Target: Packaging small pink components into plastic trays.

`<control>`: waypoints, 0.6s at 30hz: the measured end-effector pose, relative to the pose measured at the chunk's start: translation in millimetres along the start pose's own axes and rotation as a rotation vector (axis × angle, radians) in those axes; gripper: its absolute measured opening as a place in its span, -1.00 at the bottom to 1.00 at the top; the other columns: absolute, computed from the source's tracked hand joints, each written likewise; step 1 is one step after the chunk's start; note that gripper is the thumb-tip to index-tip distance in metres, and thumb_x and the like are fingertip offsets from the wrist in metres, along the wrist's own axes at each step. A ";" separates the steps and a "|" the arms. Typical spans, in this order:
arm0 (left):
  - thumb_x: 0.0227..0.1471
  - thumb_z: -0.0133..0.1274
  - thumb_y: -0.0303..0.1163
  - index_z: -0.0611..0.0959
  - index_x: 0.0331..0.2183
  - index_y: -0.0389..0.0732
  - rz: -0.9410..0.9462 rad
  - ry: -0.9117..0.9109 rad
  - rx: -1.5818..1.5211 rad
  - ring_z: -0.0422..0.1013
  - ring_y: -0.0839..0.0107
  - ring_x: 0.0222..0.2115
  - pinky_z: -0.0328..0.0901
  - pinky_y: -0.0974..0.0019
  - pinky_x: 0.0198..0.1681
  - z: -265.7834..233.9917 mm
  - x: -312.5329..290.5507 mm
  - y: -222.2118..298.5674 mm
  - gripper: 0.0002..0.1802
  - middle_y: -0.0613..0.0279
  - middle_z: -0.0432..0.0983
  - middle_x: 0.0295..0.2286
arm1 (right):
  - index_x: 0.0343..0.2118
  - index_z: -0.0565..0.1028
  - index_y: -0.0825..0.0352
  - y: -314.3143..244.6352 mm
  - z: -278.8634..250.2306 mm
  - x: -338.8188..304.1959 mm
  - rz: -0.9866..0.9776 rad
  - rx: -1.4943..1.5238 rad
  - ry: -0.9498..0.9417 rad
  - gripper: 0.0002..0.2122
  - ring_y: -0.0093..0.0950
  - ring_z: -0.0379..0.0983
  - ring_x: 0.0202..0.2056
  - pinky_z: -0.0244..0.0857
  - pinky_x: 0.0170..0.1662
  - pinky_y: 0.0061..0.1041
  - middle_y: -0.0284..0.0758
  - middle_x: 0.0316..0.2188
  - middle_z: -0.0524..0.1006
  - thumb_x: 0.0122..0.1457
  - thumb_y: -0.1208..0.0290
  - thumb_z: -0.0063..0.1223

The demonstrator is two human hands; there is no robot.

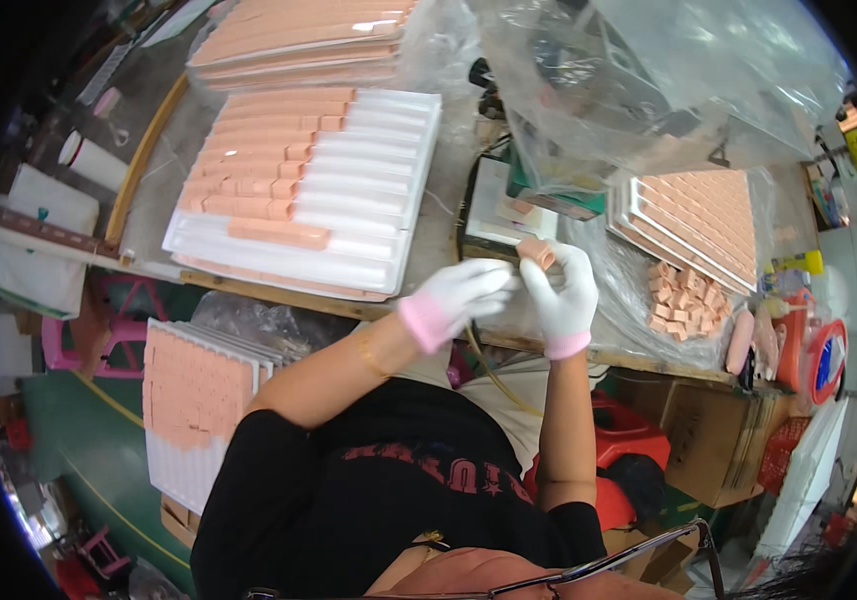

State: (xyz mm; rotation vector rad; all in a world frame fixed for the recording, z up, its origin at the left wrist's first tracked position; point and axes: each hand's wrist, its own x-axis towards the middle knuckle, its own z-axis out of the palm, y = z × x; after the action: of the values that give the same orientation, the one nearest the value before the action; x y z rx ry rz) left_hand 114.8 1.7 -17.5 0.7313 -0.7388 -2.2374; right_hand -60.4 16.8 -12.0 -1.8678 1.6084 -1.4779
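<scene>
1. Right hand [560, 297] — white glove [570, 286], pink cuff [567, 346] — pinches a small peach block [536, 252] over the bench [155, 180].
2. Left hand [463, 295] curls close by; can't tell if it grips.
3. White tray [373, 180]: long grooves.
4. Black shirt [398, 530]: reddish letters [463, 475].

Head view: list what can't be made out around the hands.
Left hand: head view, blurred; exact finger contact unclear.
Peach piece: head view, partly covered by right hand.
Far tray stack: head view, cut by upper edge.
Green object: head view, partly behind plastic sheet.
</scene>
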 end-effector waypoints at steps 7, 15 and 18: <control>-0.25 0.11 -0.56 0.51 -0.15 -0.25 0.636 0.355 2.089 0.28 -0.03 -0.04 0.21 0.10 -0.02 -62.3 -91.0 120.5 -0.52 0.01 0.43 -0.18 | -0.30 0.57 0.28 3.7 -9.8 74.6 0.553 -0.424 -0.445 -0.60 -0.25 0.51 -0.26 0.35 -0.19 -0.38 -0.18 -0.36 0.58 -0.01 0.00 0.09; -0.31 0.08 -0.60 0.55 -0.19 -0.20 0.636 0.287 2.330 0.29 -0.02 -0.06 0.20 0.05 0.00 -132.8 -105.0 124.2 -0.53 0.02 0.44 -0.26 | -0.21 0.54 0.28 6.9 -11.1 75.7 0.496 -0.447 -0.400 -0.53 -0.21 0.47 -0.19 0.34 -0.11 -0.37 -0.14 -0.24 0.54 -0.05 -0.03 0.10; -0.30 0.09 -0.60 0.53 -0.16 -0.20 0.459 0.319 2.294 0.30 0.04 -0.08 0.21 0.13 0.00 -128.2 -103.5 135.5 -0.49 0.01 0.43 -0.30 | -0.21 0.56 0.26 39.0 -49.0 56.9 0.366 -0.488 -0.087 -0.60 -0.23 0.49 -0.25 0.36 -0.15 -0.38 -0.11 -0.31 0.55 -0.04 0.08 0.14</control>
State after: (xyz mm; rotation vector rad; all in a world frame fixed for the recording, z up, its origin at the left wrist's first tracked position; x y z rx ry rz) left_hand 320.1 -45.8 15.7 1.3895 -2.6738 0.0681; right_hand -130.0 -25.9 10.1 -1.6894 2.2663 -0.8956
